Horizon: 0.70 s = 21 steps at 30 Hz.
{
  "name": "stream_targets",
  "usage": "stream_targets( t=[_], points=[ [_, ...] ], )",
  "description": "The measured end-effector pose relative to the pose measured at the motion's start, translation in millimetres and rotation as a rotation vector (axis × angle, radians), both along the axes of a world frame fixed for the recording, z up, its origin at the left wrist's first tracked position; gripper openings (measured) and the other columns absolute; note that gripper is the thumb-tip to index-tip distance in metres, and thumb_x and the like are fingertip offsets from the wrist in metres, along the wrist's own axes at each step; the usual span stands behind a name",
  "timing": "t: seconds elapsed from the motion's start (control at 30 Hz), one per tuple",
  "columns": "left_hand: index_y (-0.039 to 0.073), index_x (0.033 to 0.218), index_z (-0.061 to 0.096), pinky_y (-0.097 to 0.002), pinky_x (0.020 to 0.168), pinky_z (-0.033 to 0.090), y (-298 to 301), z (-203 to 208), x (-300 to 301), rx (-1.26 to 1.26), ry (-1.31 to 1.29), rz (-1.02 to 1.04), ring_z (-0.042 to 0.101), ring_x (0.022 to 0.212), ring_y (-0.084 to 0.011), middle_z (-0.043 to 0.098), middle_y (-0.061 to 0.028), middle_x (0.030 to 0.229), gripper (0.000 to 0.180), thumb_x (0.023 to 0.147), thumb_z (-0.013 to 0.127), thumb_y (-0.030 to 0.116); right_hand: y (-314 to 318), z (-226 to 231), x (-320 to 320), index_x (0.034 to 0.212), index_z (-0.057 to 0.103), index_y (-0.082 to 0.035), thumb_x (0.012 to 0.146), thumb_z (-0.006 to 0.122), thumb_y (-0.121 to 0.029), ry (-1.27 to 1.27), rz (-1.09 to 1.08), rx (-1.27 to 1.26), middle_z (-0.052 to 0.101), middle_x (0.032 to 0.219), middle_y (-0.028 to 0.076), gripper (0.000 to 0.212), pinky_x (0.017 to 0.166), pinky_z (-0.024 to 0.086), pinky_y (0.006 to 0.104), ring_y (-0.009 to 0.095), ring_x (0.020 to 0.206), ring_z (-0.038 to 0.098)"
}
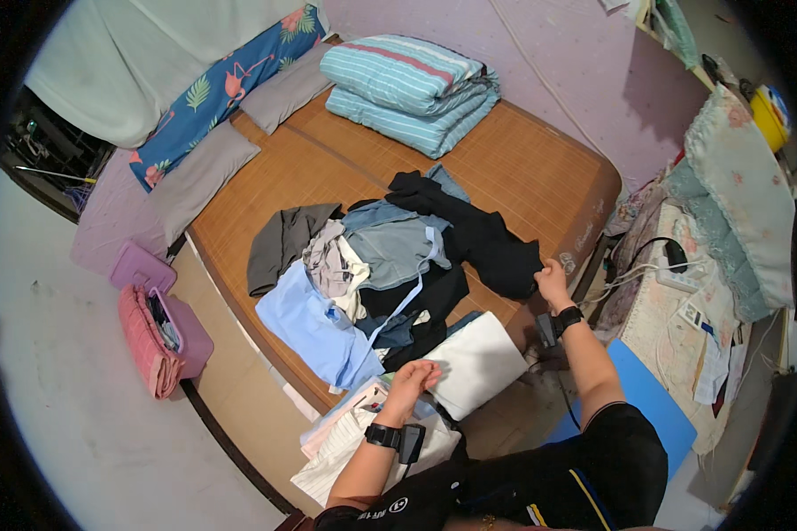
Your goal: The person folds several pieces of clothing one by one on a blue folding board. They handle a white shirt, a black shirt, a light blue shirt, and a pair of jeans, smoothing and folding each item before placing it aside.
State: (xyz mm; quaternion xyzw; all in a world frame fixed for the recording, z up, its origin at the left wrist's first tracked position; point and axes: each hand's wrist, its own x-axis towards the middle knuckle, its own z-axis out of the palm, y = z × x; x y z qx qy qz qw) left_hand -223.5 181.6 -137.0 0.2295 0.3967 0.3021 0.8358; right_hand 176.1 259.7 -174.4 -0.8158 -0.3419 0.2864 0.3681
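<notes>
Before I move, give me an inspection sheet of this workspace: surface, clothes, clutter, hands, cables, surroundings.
Surface: brown bed mat, partly covered by clothes.
Clothes: loose pile with a black garment, blue shirt and grey garment; white cloth nearer the person.
Clutter: papers on the side table.
Hands: right hand at the black garment's end; left hand by the white cloth, fingers curled; either grip unclear.
Cables: white cords at the side table; dark cable below the right wrist.
Surroundings: folded striped quilt and grey pillows on the bed; purple bin to the left.
</notes>
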Motion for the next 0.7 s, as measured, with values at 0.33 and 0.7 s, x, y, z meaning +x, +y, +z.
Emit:
stream_targets(
  t=[0.33,0.7],
  points=[
    [0.001,0.099,0.054,-0.0246,0.074,0.046,-11.7,98.5,22.9,0.521,0.350,-0.180,0.058,0.090,-0.0168,0.058,-0.0077,0.099,0.019,0.084,0.054,0.013,-97.4,230.7,2.7,0.096,0.059,0.001,0.081,0.052,-0.010,-0.259,0.035,0.434,0.057,0.077,0.007,0.020,0.063,0.043,0.0289,0.014,0.069,0.052],
    [-0.004,0.127,0.028,-0.0398,0.096,0.030,-22.5,157.3,122.5,1.183,0.407,-0.241,0.037,0.113,-0.0353,0.037,-0.0230,0.121,0.078,0.067,0.071,0.021,-264.8,415.7,-40.1,0.085,0.057,0.004,0.078,0.051,0.001,-0.325,0.070,0.675,0.049,0.081,0.001,0.010,0.063,0.034,0.0190,0.007,0.070,0.043]
  ],
)
